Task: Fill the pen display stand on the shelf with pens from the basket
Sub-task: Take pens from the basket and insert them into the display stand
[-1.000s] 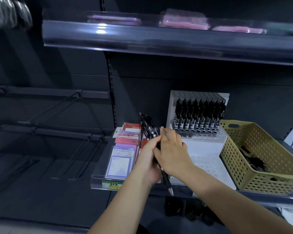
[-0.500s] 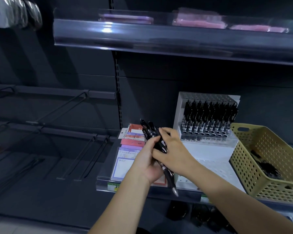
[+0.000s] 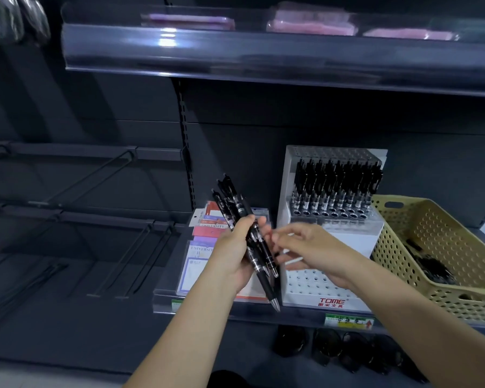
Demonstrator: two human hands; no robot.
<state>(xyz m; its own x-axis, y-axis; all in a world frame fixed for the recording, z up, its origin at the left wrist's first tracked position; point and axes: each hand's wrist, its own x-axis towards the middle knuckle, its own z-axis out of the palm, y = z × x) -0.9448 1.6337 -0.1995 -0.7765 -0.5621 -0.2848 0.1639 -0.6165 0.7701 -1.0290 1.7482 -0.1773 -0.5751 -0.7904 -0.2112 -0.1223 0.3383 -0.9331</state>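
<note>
1. Left hand (image 3: 233, 259): grip closed round a bundle of black pens (image 3: 259, 254). My fingers wrap the barrels at mid-length. The bundle is tilted, with the clip ends toward 11 o'clock and the tips toward 5 o'clock; the lowest tip hangs over the front rim of the shelf (image 3: 207, 303).

2. Right hand (image 3: 314, 247): grip open, fingers loosely spread, nothing held. It is at 3 o'clock of the bundle, with the fingertips pointing toward 9 o'clock, just beside the pens. I cannot tell whether they touch.

3. Pen display stand (image 3: 359, 245): white and stepped, standing on the shelf at 3 o'clock of my left hand and behind my right hand.
   - Upper tier: one row of black pens (image 3: 336, 189) standing upright, clips up.
   - Lower tier (image 3: 305, 284): holes with no pens in them.

4. Basket (image 3: 398, 264): beige and perforated, just beside the stand at its 3 o'clock. Loose black pens (image 3: 429, 266) lie on its floor.

5. Other items:
   - Card packs (image 3: 196, 261) lie flat on the shelf at 9 o'clock of the stand, partly behind my left hand.
   - A green price label (image 3: 347, 322) sits on the shelf rim at 6 o'clock of the stand.
   - The upper shelf (image 3: 263, 57) is at 12 o'clock.
   - Bare wire hooks (image 3: 140, 247) are at 9 o'clock.
</note>
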